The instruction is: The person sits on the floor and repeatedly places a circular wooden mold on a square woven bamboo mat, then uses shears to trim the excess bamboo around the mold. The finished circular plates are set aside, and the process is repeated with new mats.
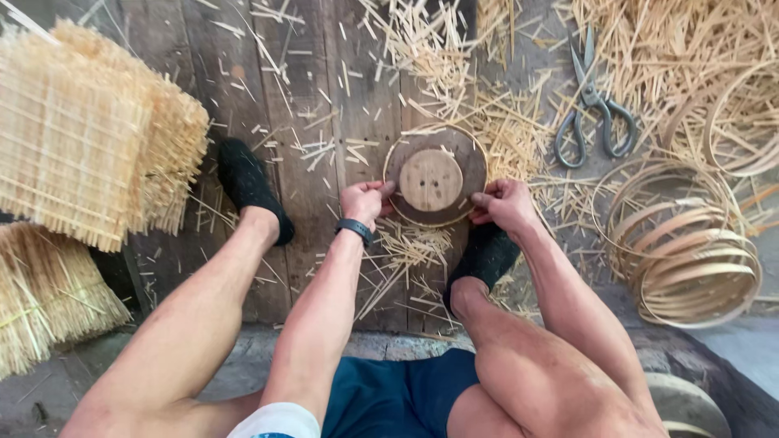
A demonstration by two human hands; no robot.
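Both of my hands are down on the round wooden mould (432, 180), a dark disc with a paler, smaller disc set on top of it, lying flat on the plank floor (324, 97) between my feet. A thin bamboo hoop (479, 154) runs around its rim. My left hand (365, 200) is curled at the disc's left edge, fingers bent and thumb pressing the rim, so it is nearly closed on the hoop and mould there. My right hand (501, 203) does the same on the right edge, fingers folded in, pinching the rim. I wear a dark band (355, 229) on my left wrist and black shoes; the left shoe (247, 185) sits well apart from the mould, the right shoe (485, 255) just below my right hand.

Loose bamboo slivers (422, 49) lie scattered over the planks. A pair of metal scissors (594, 105) rests up to the right, near the mould but not touching it. Further right is a stack of finished bamboo hoops (686, 251). At the left edge lie woven bamboo mats (81, 130), piled, with a bundle of splints (40, 292) beneath them
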